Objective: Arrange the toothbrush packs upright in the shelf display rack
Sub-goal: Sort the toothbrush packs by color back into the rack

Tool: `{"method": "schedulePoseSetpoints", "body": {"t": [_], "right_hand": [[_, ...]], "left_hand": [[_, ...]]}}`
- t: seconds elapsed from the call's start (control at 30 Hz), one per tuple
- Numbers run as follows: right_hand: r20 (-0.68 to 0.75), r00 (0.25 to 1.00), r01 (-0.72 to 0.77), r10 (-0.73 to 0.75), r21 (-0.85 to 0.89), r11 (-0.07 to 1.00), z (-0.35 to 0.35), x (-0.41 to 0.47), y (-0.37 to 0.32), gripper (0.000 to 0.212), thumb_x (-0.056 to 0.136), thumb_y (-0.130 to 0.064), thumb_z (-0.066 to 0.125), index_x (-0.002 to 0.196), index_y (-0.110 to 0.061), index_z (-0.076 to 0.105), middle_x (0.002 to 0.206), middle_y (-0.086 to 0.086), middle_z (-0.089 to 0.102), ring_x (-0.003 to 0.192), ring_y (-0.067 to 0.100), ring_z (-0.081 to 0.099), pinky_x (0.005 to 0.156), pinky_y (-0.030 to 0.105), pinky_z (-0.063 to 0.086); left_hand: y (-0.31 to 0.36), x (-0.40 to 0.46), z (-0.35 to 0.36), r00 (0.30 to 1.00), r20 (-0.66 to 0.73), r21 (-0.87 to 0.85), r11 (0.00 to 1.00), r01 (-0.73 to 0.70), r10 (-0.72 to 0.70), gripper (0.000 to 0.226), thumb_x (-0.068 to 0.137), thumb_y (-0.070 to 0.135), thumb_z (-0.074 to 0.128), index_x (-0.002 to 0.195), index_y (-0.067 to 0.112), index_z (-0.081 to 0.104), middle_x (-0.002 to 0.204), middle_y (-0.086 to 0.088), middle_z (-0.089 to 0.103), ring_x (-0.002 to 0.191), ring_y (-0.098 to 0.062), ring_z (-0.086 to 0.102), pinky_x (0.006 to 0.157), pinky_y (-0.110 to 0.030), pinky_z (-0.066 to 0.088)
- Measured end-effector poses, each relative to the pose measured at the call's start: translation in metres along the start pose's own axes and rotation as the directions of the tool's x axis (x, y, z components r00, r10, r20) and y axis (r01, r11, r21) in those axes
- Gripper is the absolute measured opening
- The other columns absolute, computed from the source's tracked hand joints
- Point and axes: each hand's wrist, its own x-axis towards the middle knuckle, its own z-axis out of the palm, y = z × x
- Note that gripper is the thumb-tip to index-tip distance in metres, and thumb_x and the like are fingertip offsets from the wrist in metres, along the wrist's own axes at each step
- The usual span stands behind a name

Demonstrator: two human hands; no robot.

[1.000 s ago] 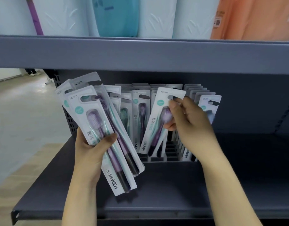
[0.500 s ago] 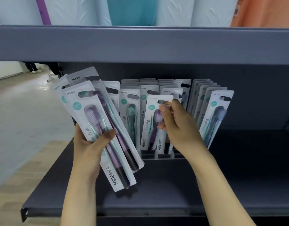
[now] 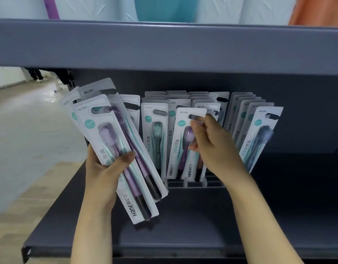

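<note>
We see soft, even light, brightest on the pale floor (image 3: 21, 140) at left, while the shelf (image 3: 183, 216) recess sits in dim shadow. Wide-angle distortion bows the upper shelf edge (image 3: 164, 44). The floor smears with blur, and the rightmost toothbrush pack (image 3: 263, 134) looks slightly soft.

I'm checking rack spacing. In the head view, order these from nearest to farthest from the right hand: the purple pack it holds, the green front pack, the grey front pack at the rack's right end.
From the right hand:
1. Purple pack, pinched in its grip.
2. Green front pack, one slot left of it.
3. Grey front pack, at the rack's right end, about as close as the green; too close to call.
</note>
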Motion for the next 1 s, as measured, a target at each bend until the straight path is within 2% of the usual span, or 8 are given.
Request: {"method": "schedulePoseSetpoints", "body": {"t": [0.17,0.27,0.33,0.47,0.53,0.8,0.9,1.0], "right_hand": [[0.003,1.000,-0.002,0.002,-0.019,1.000,0.004,0.004,0.001,0.021,0.100,-0.032,0.037,0.089,-0.016,0.045,0.081,-0.009,0.059,0.063,-0.005,0.063,0.063,0.018,0.053],[-0.043,0.998,0.032,-0.036,-0.094,0.995,0.008,0.007,0.002,0.016,0.100,-0.029,0.039,0.091,-0.016,0.044,0.091,-0.008,0.063,0.065,-0.001,0.062,0.058,0.007,0.047],[-0.131,0.988,0.065,-0.084,-0.145,0.987,0.009,0.008,0.003,0.012,0.098,-0.028,0.044,0.101,-0.017,0.046,0.094,-0.007,0.063,0.071,0.006,0.063,0.060,0.004,0.044],[-0.291,0.921,0.166,-0.260,-0.309,0.936,0.011,0.010,0.000,0.039,0.094,-0.019,0.057,0.132,-0.019,0.048,0.095,0.003,0.061,0.064,0.009,0.057,0.061,0.009,0.045],[-0.320,0.881,0.190,-0.349,-0.435,0.880,0.014,0.015,-0.001,0.034,0.088,-0.014,0.061,0.122,-0.019,0.061,0.105,0.011,0.059,0.067,0.017,0.062,0.061,0.021,0.049],[-0.343,0.879,0.092,-0.332,-0.560,0.823,0.022,0.024,-0.008,0.034,0.087,-0.033,0.046,0.111,-0.025,0.070,0.104,0.014,0.056,0.071,0.022,0.062,0.055,0.018,0.039],[-0.366,0.873,0.055,-0.323,-0.582,0.811,0.025,0.025,-0.008,0.029,0.086,-0.029,0.054,0.110,-0.025,0.070,0.104,0.015,0.057,0.075,0.024,0.062,0.053,0.017,0.035],[-0.357,0.877,0.068,-0.322,-0.571,0.818,0.026,0.027,-0.006,0.029,0.082,-0.024,0.063,0.110,-0.023,0.070,0.104,0.018,0.057,0.080,0.029,0.062,0.050,0.022,0.046]], "left_hand": [[-0.001,0.002,-0.004,1.000,-0.015,-0.005,1.000,0.000,0.000,0.085,0.045,0.023,0.077,0.120,-0.007,0.052,0.089,0.001,0.071,0.080,-0.017,0.068,0.077,-0.032,0.057],[-0.001,0.003,-0.003,1.000,-0.018,-0.010,1.000,0.001,-0.001,0.081,0.045,0.023,0.076,0.119,-0.003,0.053,0.088,0.002,0.071,0.079,-0.016,0.068,0.076,-0.031,0.057],[-0.001,0.003,-0.003,1.000,-0.015,-0.008,1.000,0.003,-0.003,0.077,0.046,0.023,0.076,0.116,0.002,0.054,0.088,0.003,0.071,0.079,-0.016,0.068,0.075,-0.031,0.057],[-0.001,0.004,-0.001,1.000,-0.003,-0.011,1.000,0.003,-0.003,0.072,0.047,0.022,0.076,0.114,0.006,0.055,0.088,0.004,0.071,0.080,-0.016,0.068,0.076,-0.031,0.057],[-0.001,0.004,0.000,1.000,0.001,-0.013,1.000,0.002,-0.002,0.072,0.047,0.022,0.077,0.113,0.007,0.055,0.087,0.004,0.071,0.079,-0.016,0.068,0.075,-0.031,0.057],[0.001,0.004,0.004,0.999,0.036,-0.031,0.999,0.011,-0.010,0.085,0.044,0.024,0.076,0.121,-0.003,0.052,0.087,0.002,0.071,0.079,-0.017,0.068,0.073,-0.031,0.057],[0.003,0.003,0.006,0.998,0.053,-0.050,0.999,0.020,-0.018,0.085,0.045,0.024,0.076,0.121,-0.005,0.051,0.086,0.002,0.071,0.078,-0.016,0.068,0.071,-0.030,0.057],[0.005,0.003,0.008,0.998,0.056,-0.065,0.998,0.027,-0.023,0.081,0.045,0.023,0.075,0.118,-0.003,0.052,0.081,0.005,0.071,0.074,-0.014,0.068,0.067,-0.028,0.057]]}}
